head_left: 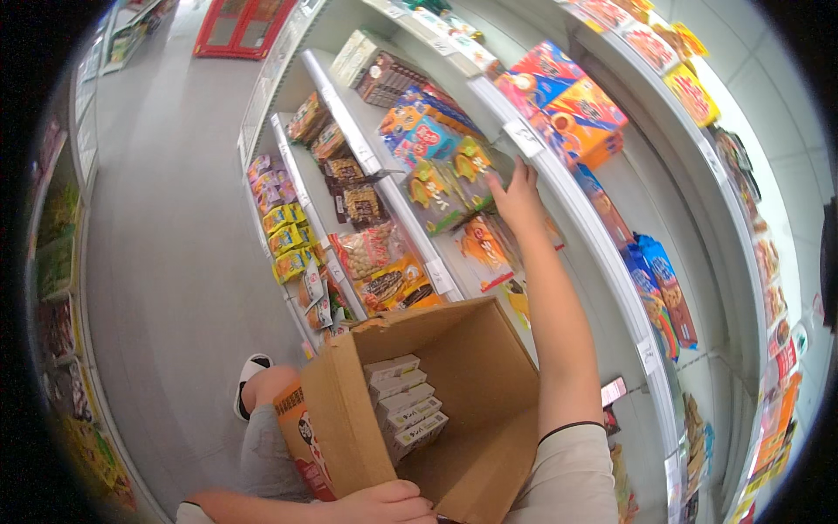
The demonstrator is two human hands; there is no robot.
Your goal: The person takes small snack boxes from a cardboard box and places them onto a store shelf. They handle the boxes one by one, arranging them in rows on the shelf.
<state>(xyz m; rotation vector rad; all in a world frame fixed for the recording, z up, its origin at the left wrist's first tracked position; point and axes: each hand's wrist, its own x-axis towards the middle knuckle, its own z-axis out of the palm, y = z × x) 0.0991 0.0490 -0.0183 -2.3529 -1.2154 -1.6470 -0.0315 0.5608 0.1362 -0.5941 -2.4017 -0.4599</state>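
An open cardboard box (481, 367) is tilted in front of me, with several small white cartons (409, 406) standing in a row inside it. My left hand (383, 503) grips the box's near edge, at the bottom of the view. My right arm reaches past the box to a shelf, where my right hand (517, 196) has its fingers apart beside green snack bags (448, 187). Whether its fingertips touch the nearest bag, I cannot tell. An orange and white snack packet (484, 252) lies on the same shelf, just below that hand.
Shelf edges (582, 242) with price tags run close on both sides of my right arm. Blue cookie packs (664, 288) and orange boxes (582, 114) fill parts of the shelf at right. Another stocked rack (82, 262) stands left across the grey aisle floor (170, 262).
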